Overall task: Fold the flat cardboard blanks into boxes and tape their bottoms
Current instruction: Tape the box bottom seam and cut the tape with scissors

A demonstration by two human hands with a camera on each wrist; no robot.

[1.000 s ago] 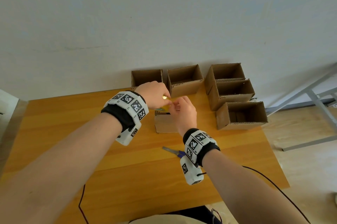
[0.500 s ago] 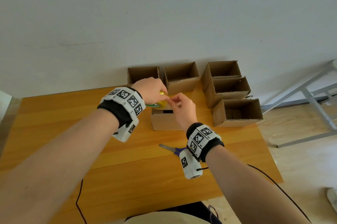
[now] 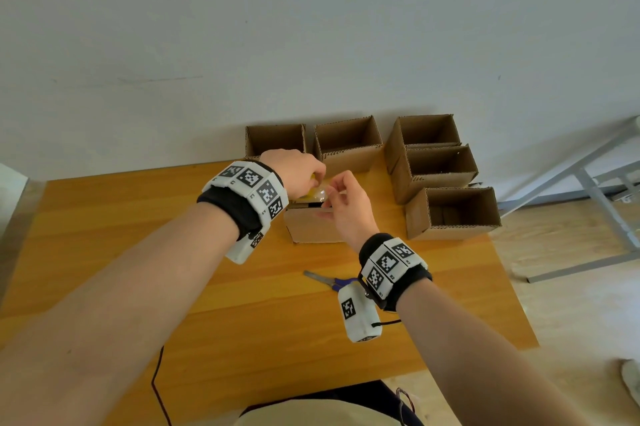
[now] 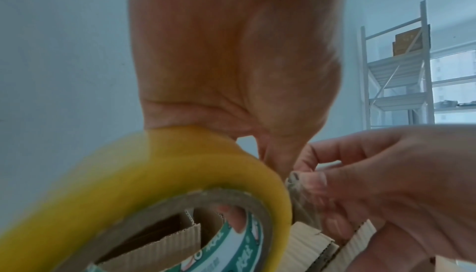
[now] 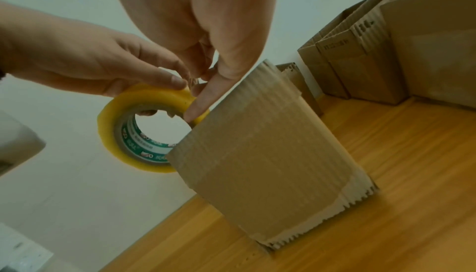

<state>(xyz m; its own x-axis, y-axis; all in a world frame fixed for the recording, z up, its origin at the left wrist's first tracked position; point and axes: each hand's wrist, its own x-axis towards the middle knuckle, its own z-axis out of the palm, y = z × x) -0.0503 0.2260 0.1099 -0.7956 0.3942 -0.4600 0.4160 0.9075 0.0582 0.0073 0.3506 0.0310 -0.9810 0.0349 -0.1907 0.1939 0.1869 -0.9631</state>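
Observation:
A small cardboard box [image 3: 311, 226] stands on the wooden table [image 3: 104, 252] in the middle, its folded flaps up [image 5: 260, 154]. Just above it my left hand [image 3: 298, 172] grips a yellow tape roll [image 3: 311, 195] [image 5: 144, 128] [image 4: 159, 191], thumb on the rim and a finger inside the core. My right hand [image 3: 346, 203] pinches the loose tape end [image 4: 296, 182] [image 5: 193, 82] at the roll's edge, right beside the left fingers [image 5: 165, 77]. The strip itself is short and crumpled.
Several finished open boxes stand at the table's back and right: one [image 3: 275, 139], another [image 3: 348, 145], a third [image 3: 453, 212] near the right edge. Blue-handled scissors [image 3: 329, 280] lie on the table below the right wrist. A metal rack [image 3: 588, 183] stands right of the table.
Both hands stay together over the box with the roll; the right hand's fingertips have shifted slightly right, picking at the tape end. The head view has drifted a little.

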